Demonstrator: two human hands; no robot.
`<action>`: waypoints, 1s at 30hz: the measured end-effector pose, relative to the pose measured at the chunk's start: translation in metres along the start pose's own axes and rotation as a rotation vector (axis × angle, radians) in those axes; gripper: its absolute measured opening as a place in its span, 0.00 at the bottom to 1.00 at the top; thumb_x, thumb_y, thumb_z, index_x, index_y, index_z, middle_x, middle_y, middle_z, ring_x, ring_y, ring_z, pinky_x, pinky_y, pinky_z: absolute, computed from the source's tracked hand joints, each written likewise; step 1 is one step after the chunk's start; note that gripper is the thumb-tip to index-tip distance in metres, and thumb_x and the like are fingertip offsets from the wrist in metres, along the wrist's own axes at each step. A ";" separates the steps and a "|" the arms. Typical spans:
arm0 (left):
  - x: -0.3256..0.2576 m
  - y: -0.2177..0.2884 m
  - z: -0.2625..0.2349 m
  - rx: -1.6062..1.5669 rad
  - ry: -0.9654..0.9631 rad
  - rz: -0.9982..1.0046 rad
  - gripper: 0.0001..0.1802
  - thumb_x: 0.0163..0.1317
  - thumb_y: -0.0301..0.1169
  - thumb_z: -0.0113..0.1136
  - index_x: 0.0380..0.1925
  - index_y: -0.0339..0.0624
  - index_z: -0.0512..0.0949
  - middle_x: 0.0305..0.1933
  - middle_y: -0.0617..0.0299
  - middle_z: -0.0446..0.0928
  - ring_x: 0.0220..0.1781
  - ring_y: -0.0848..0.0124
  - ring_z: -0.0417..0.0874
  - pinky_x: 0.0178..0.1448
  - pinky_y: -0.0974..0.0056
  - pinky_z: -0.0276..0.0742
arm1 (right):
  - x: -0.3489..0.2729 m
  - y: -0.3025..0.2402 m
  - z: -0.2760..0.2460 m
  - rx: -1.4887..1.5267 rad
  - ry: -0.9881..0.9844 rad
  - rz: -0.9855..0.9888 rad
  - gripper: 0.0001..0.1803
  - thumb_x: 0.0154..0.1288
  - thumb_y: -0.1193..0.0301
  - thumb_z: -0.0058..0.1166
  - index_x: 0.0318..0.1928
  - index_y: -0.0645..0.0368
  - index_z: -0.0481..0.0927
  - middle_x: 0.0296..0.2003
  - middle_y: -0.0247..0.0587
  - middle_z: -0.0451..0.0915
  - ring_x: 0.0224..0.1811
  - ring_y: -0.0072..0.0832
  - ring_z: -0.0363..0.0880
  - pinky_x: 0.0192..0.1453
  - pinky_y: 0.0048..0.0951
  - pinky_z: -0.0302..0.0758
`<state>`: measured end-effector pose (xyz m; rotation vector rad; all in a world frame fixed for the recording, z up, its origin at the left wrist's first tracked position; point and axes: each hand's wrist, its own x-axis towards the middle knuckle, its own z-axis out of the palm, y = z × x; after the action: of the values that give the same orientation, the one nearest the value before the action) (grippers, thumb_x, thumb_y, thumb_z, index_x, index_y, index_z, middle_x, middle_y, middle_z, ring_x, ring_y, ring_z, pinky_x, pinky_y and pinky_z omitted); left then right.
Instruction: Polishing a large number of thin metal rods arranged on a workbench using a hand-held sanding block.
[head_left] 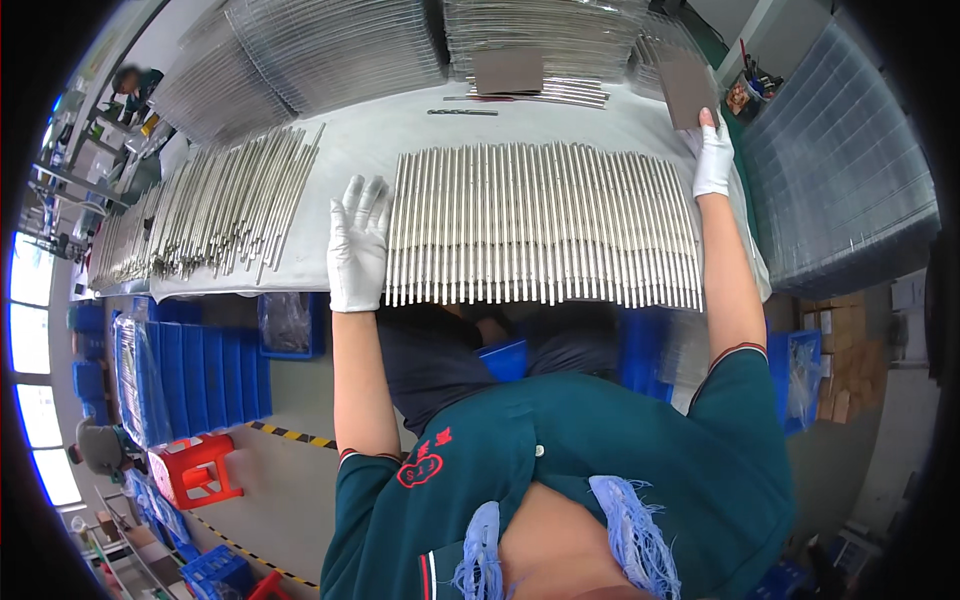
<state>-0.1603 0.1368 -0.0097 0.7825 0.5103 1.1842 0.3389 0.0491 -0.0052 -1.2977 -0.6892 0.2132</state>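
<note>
A long row of slim silvery metal rods (540, 225) lies side by side across the white-covered table, their near ends at the front edge. My left hand (357, 245), in a white glove, rests flat beside the row's left end with its fingers stretched out, holding nothing. Past the row's right end, my gloved right hand (713, 160) grips a dark brown rectangular sheet (686, 90) by its near edge, and a bare fingertip shows on it. A second brown sheet (508, 72) lies over several more rods at the back.
Loose rods (235, 200) are heaped at the left of the table. A drill bit (462, 113) lies behind the row. Stacked clear plastic trays (330, 50) line the back, with more trays (840, 170) on the right. Blue crates (200, 370) and a red stool (195, 470) stand at lower left.
</note>
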 end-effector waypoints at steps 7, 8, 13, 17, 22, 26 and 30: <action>0.000 0.002 -0.001 -0.028 0.017 0.010 0.35 0.77 0.50 0.47 0.70 0.31 0.60 0.71 0.41 0.64 0.76 0.50 0.63 0.82 0.51 0.59 | -0.014 -0.007 0.004 -0.147 -0.065 -0.103 0.28 0.73 0.58 0.59 0.65 0.63 0.74 0.59 0.42 0.78 0.60 0.28 0.75 0.65 0.29 0.72; 0.001 0.002 -0.002 -0.023 0.015 0.008 0.35 0.77 0.50 0.47 0.70 0.31 0.60 0.71 0.41 0.64 0.76 0.50 0.63 0.82 0.51 0.59 | -0.016 -0.009 0.006 -0.174 -0.069 -0.099 0.28 0.73 0.57 0.60 0.65 0.62 0.75 0.58 0.42 0.79 0.59 0.28 0.77 0.64 0.28 0.73; 0.000 0.002 -0.004 0.010 0.009 0.025 0.35 0.77 0.49 0.47 0.70 0.31 0.61 0.71 0.41 0.65 0.76 0.51 0.64 0.82 0.50 0.58 | -0.025 -0.011 0.017 -0.250 -0.142 -0.234 0.29 0.70 0.57 0.63 0.64 0.62 0.76 0.53 0.46 0.83 0.55 0.29 0.81 0.62 0.28 0.74; 0.001 0.002 -0.005 -0.007 0.022 0.011 0.34 0.77 0.48 0.47 0.70 0.30 0.61 0.72 0.41 0.65 0.77 0.51 0.62 0.83 0.50 0.57 | -0.028 -0.010 0.018 -0.293 -0.176 -0.214 0.29 0.72 0.58 0.61 0.66 0.61 0.74 0.58 0.43 0.79 0.60 0.27 0.77 0.66 0.27 0.70; 0.000 0.003 -0.003 -0.019 0.023 0.001 0.34 0.78 0.47 0.47 0.70 0.29 0.61 0.72 0.41 0.64 0.77 0.52 0.62 0.83 0.50 0.56 | -0.029 -0.014 0.015 -0.230 -0.071 -0.277 0.30 0.70 0.56 0.64 0.64 0.60 0.76 0.52 0.46 0.84 0.54 0.29 0.82 0.61 0.28 0.75; -0.002 0.002 0.003 0.070 0.017 -0.008 0.36 0.78 0.50 0.43 0.72 0.31 0.57 0.74 0.42 0.62 0.78 0.53 0.60 0.83 0.51 0.56 | -0.034 -0.017 0.016 -0.292 -0.055 -0.313 0.30 0.69 0.56 0.64 0.65 0.60 0.75 0.51 0.45 0.84 0.53 0.28 0.83 0.60 0.27 0.75; -0.003 0.000 0.009 0.220 -0.022 -0.043 0.37 0.79 0.51 0.43 0.74 0.31 0.56 0.75 0.43 0.60 0.79 0.56 0.58 0.82 0.53 0.54 | -0.040 -0.014 0.026 -0.350 -0.122 -0.329 0.31 0.69 0.55 0.64 0.65 0.60 0.75 0.51 0.45 0.85 0.53 0.28 0.83 0.60 0.27 0.75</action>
<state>-0.1550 0.1313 -0.0047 0.9670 0.6435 1.0902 0.2890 0.0455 -0.0036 -1.4862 -1.0665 -0.1032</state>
